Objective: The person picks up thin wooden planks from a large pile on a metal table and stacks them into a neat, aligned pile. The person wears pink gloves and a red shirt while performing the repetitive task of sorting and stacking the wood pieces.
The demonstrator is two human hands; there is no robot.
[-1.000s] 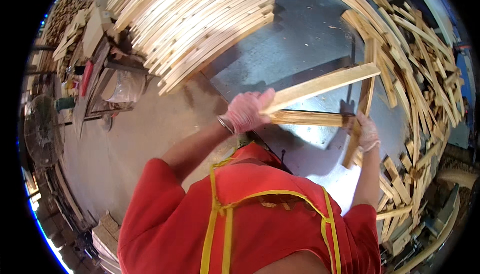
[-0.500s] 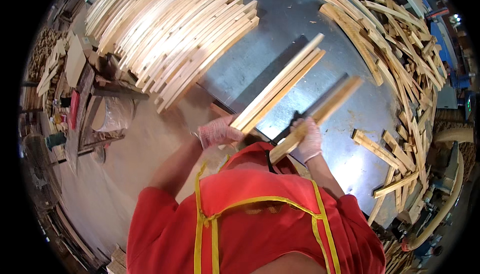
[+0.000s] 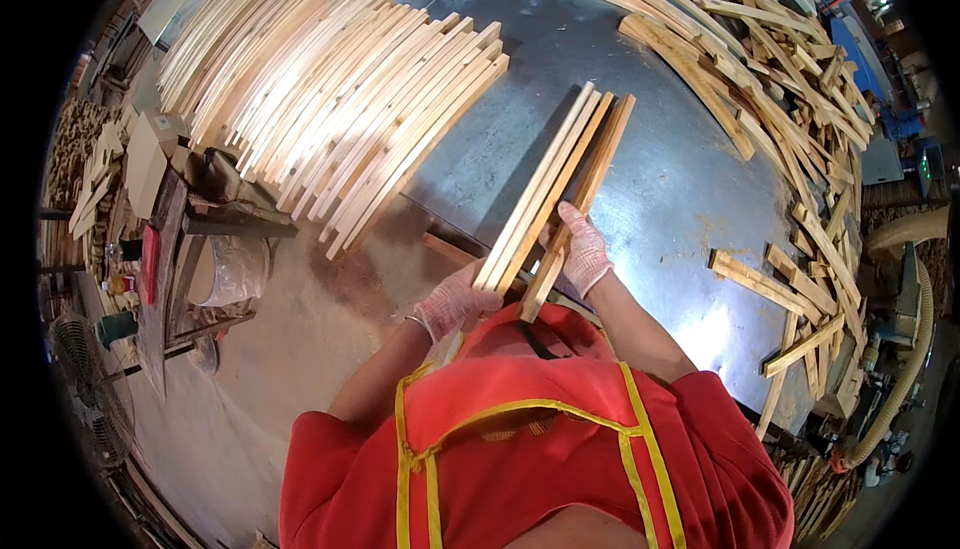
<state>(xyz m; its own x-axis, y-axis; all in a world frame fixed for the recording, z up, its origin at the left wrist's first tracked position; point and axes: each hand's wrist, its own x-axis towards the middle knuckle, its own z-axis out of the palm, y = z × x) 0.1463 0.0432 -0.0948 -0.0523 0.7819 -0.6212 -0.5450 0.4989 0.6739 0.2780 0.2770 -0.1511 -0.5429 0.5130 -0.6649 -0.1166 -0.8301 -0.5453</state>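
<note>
— Right, where are the slats just now?

— In both hands, up off the metal table (image 3: 640,199). The bundle of wooden slats (image 3: 553,189) slants from the person's chest toward the far right, its far ends over bare steel. The left hand (image 3: 452,301), in a thin glove, has its fingers clenched around the near ends of the pale slats. The right hand (image 3: 583,249), gloved too, grips the darker slat on the right side of the bundle from beside it.

— Anything around them?

— A neat fan of stacked slats (image 3: 330,99) lies to the far left, well apart. A loose heap of offcuts (image 3: 780,99) runs along the right side, with a few stray pieces (image 3: 760,284) near the right arm.

— What might go wrong?

— I'd judge the bundle could splay. The slats are held only at their near ends, so the long free ends may slide past each other and one could slip out onto the table. The darker slat sits a little apart from the rest, so it looks the likeliest to go. A swing to the right could also catch the loose heap.
</note>
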